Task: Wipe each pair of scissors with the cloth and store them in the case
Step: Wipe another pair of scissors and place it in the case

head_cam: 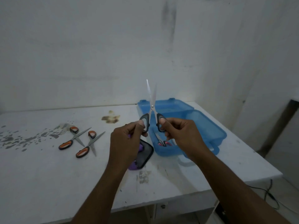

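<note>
no readable text, no labels, brands, numbers or signs on anything in view

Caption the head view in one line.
Left hand and right hand hold grey-handled scissors upright over the open blue case; two orange-handled scissors lie on the table.

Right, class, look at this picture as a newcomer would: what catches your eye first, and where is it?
First the grey-handled scissors, held upright at the centre, the left hand and right hand each gripping a handle loop. Behind them to the right lies the open blue case; two orange-handled scissors lie on the white table to the left.
</note>
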